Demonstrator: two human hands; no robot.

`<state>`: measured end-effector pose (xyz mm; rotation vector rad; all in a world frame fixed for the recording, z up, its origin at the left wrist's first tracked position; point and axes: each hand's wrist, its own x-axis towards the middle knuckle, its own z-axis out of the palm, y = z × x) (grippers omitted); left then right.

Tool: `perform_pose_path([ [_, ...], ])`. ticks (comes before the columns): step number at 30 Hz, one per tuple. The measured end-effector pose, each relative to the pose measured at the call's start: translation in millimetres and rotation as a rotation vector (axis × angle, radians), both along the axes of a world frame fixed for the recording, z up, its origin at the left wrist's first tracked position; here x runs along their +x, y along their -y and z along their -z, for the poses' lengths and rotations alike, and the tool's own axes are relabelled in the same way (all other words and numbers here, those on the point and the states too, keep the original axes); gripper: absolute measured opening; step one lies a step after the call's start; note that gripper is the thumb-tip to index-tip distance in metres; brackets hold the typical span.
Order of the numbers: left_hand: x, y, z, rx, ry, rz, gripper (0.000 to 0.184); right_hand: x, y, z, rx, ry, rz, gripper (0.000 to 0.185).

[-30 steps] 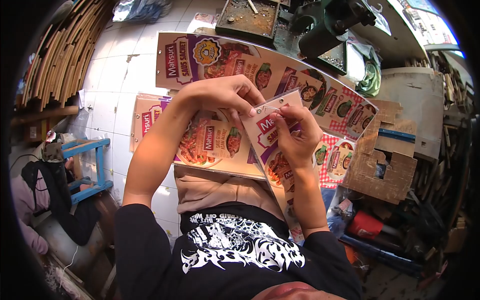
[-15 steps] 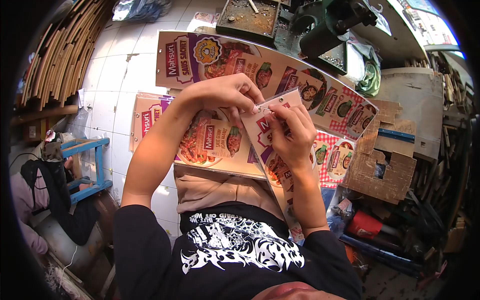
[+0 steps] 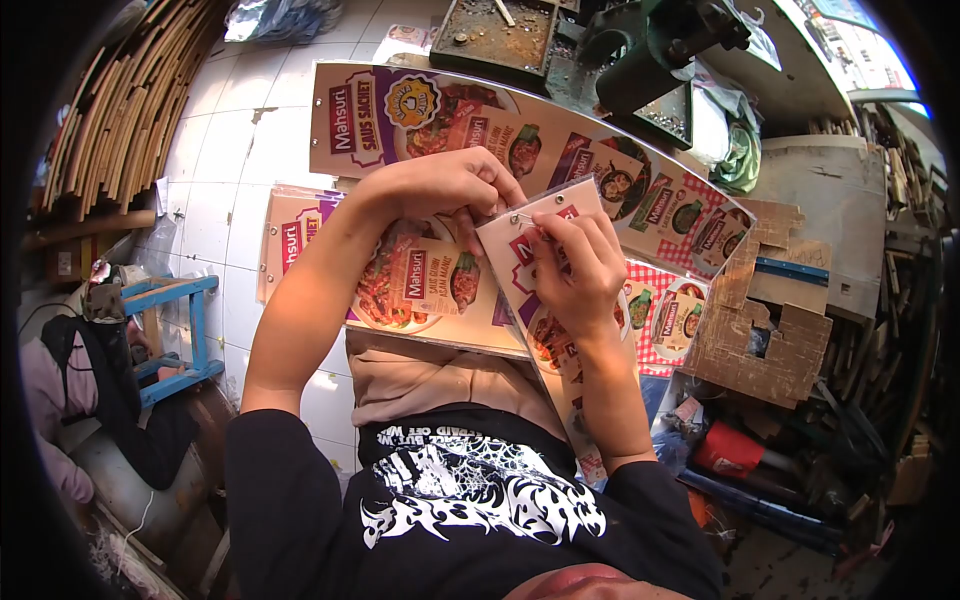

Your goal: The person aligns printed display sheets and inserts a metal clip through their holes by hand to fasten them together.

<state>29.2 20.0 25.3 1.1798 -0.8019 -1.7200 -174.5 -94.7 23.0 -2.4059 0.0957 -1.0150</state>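
A narrow printed "Mahsuri" sign (image 3: 527,283) with metal eyelets at its top end lies slanted across my lap, under both hands. At its upper left corner my left hand (image 3: 475,190) is closed, fingers curled around the edge; some fingertips are hidden behind it. My right hand (image 3: 580,260) is closed in a pinch just over the sign's top end. A thin pale string (image 3: 524,221) runs from the left eyelet to the right fingertips. Below lie more printed signs (image 3: 440,275), and a long one (image 3: 345,118) stretches out beyond my hands.
A dark green machine (image 3: 645,65) stands ahead, with a metal tray (image 3: 495,45) of small parts beside it. Cut cardboard (image 3: 720,340) lies right. At left are a blue frame (image 3: 200,330) and stacked wooden strips (image 3: 125,110) over white floor tiles.
My right fingers have shifted slightly away from the left eyelet, uncovering more of the sign's top end. My left hand stays at the sign's edge.
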Motion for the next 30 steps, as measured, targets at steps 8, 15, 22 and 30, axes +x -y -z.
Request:
perform_pose_path([
  [8, 2.4, -1.1, -2.2, -0.043, 0.038, 0.046, 0.045, -2.0, -2.1, 2.8, -0.133, 0.027, 0.014, 0.027],
  [15, 1.7, -1.0, -2.1, -0.053, 0.113, 0.062, 0.045, -4.5, -2.0, 6.1, -0.161, 0.028, 0.018, 0.03],
  [22, -2.1, 0.8, 0.2, -0.063, 0.162, 0.061, 0.043, -5.1, -1.3, 4.8, -0.16, 0.018, -0.013, 0.034],
  [30, -4.8, -0.5, 4.7, -0.119, 0.19, 0.028, 0.035, -4.4, -1.0, 2.8, -0.137, 0.009, -0.032, 0.037],
])
